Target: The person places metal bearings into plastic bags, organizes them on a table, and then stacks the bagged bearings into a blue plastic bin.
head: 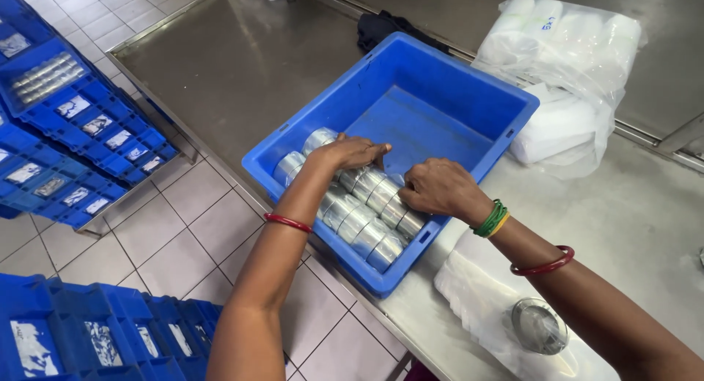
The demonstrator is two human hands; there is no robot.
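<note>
Hands: left hand, right hand curled, apparently gripping steel tins in blue crate.

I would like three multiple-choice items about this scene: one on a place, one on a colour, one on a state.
1. Where do the shiny metal tins lie?
A. in the blue crate
B. on the floor
C. on the plastic bags

2. What colour is the bangle on the left wrist?
A. green
B. red
C. white

3. How are both hands placed?
A. raised in the air
B. on the tins
C. gripping the crate's rim

Answers: 1 A, rows sit at the crate's near end; 2 B, a thin red ring; 3 B, left hand and right hand rest on the rows.
</note>
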